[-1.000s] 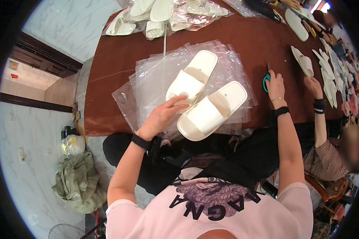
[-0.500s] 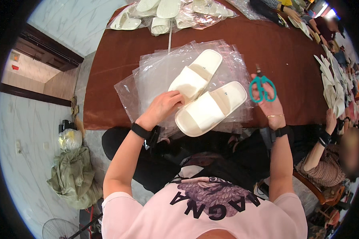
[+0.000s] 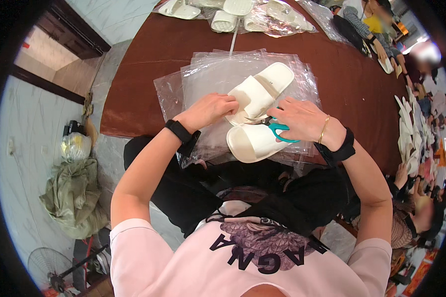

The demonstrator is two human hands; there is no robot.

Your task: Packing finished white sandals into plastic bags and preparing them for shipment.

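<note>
Two white slippers lie side by side on a stack of clear plastic bags (image 3: 203, 79). The fingers of my left hand (image 3: 214, 110) are closed at the edge of the farther slipper (image 3: 252, 100), by its strap. In my right hand (image 3: 302, 118) is a pair of scissors (image 3: 277, 129) with teal handles, fingers wrapped round them. The scissor blades point left, between the two slippers near my left fingertips. My right hand covers much of the nearer slipper (image 3: 250, 144). Whether a thread is pinched in my left fingers is too small to tell.
The bags rest on a brown-covered table (image 3: 129, 94). Bagged white slippers (image 3: 282, 17) sit at its far side. More white slippers (image 3: 408, 128) line the right side, where other people work. A green sack (image 3: 74, 198) and a fan (image 3: 54, 267) stand at the lower left.
My right hand has swung left from beside the slippers, bringing the scissors over them, blades toward my left hand. My left hand stays by the farther slipper. The whole view has shifted somewhat.
</note>
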